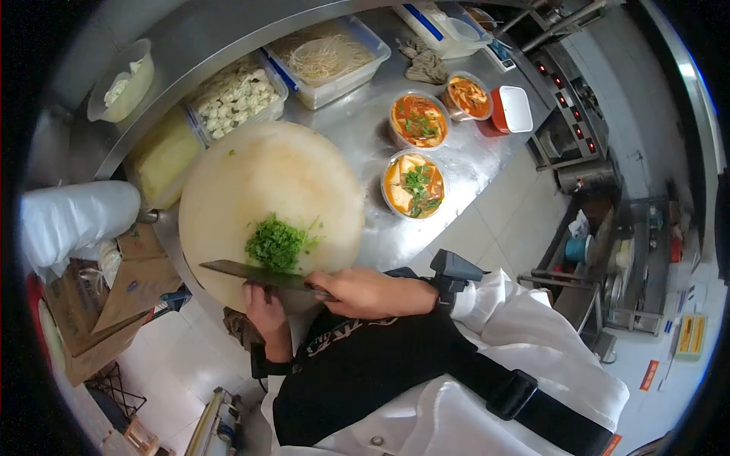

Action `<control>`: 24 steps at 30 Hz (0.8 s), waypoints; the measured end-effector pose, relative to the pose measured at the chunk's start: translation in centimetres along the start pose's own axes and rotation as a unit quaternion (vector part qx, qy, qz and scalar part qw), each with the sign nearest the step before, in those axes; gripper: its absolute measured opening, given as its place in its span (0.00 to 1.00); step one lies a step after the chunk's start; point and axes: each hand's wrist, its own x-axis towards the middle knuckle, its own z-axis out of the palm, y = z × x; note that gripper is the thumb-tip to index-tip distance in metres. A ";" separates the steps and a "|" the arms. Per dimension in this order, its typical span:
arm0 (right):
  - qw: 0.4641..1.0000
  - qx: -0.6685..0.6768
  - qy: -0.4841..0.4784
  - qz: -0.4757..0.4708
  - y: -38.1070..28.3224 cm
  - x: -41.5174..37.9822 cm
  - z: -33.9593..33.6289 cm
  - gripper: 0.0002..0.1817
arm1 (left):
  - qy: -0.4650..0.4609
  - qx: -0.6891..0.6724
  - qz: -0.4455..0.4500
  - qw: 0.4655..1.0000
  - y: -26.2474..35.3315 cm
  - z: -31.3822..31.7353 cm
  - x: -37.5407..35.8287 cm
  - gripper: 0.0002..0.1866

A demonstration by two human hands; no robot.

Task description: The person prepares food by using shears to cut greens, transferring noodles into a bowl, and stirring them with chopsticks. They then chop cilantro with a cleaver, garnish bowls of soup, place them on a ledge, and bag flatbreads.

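My right hand [361,294] is closed around the handle of a kitchen knife [247,270], its broad blade pointing left across the near side of a round cutting board [220,186]. My left hand [265,311] is at the board's near edge, with its fingertips drawn together against the blade; part of the fingers is hidden by it. Just beyond the blade lies a pile of chopped green herbs [275,242], with a few loose bits to its right.
Right of the board stand three round tubs of red soup, the nearest tub [414,185] topped with greens. Behind are a box of cauliflower [236,99], a box of bean sprouts [327,57] and a crumpled cloth [422,61]. A red container [511,110] sits near the counter's right edge.
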 end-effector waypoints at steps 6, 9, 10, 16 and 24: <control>0.997 0.073 -0.001 0.040 1.1 0.8 -0.1 0.21 | -0.018 0.020 0.085 0.996 0.5 -1.0 -0.7 0.08; 0.993 0.096 0.002 0.070 0.3 0.8 -0.6 0.20 | -0.005 -0.004 0.058 0.998 -0.1 -0.7 -0.3 0.08; 0.994 0.082 -0.020 0.071 -1.2 0.6 -1.5 0.20 | -0.011 0.000 0.036 0.999 -0.3 -0.5 -0.3 0.07; 0.997 0.012 -0.034 0.061 -0.7 0.8 0.0 0.20 | -0.001 -0.018 0.021 1.000 0.5 -1.0 0.1 0.04; 0.993 0.052 -0.053 0.095 -2.8 0.8 -1.5 0.21 | -0.008 -0.077 -0.070 0.995 1.2 -1.6 0.3 0.04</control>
